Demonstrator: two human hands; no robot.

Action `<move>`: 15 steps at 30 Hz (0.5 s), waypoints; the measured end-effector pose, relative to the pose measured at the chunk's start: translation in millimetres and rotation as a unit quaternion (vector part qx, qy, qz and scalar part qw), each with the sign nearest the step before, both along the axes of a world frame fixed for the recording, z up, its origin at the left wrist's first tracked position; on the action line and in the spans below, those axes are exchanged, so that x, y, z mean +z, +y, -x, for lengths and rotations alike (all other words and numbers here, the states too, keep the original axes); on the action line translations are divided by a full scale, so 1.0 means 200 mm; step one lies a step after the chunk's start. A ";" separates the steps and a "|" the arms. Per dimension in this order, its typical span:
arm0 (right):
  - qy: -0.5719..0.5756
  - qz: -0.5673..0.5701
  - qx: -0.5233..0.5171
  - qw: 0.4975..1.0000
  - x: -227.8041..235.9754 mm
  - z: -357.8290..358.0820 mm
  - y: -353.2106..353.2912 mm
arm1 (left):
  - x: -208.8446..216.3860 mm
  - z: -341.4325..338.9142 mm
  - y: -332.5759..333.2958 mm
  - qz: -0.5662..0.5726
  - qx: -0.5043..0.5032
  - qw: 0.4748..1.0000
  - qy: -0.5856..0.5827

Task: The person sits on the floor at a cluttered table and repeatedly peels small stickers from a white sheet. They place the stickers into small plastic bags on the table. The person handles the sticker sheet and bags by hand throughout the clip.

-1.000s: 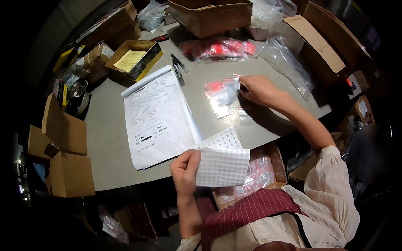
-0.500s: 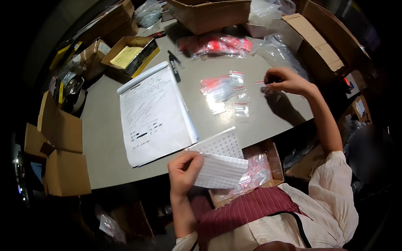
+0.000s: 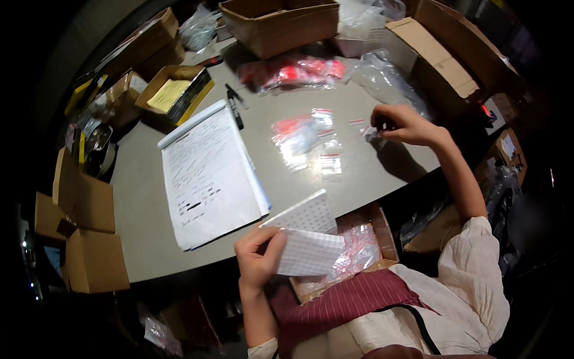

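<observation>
My left hand (image 3: 260,254) pinches folded white sheets of small printed stickers (image 3: 311,254) by their left edge, above the table's front edge. Over the right side of the table, my right hand (image 3: 406,124) has its fingers bent down and closed at a small clear zip bag (image 3: 360,127) with a red seal line. The fingertips partly hide that bag. Left of it, several more small zip bags (image 3: 330,164) lie in a loose cluster. Below the sheets, an open cardboard box (image 3: 388,239) holds many small clear bags (image 3: 362,245) with red lines.
A handwritten notepad (image 3: 212,179) lies left of centre, with black markers (image 3: 235,107) beyond it. Packs of red items (image 3: 293,72) and a large clear plastic bag (image 3: 388,78) lie farther back. Cardboard boxes (image 3: 281,27) stand along the far edge, and an open carton (image 3: 89,227) stands at left.
The view has shifted slightly, so the table appears farther left and lower. My right hand has moved a little to the right relative to the bags. My left hand still holds the sticker sheets.
</observation>
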State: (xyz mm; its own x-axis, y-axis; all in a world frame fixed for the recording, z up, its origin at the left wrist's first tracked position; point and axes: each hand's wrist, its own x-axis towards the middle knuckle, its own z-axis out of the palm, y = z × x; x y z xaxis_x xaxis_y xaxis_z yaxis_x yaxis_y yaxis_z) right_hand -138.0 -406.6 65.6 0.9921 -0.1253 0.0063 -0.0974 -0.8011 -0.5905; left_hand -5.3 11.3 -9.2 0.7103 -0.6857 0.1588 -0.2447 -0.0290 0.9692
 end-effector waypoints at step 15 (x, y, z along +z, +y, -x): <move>0.005 0.151 0.090 0.984 -0.06 -0.01 0.07 | 0.01 0.00 0.01 0.018 0.006 0.998 0.066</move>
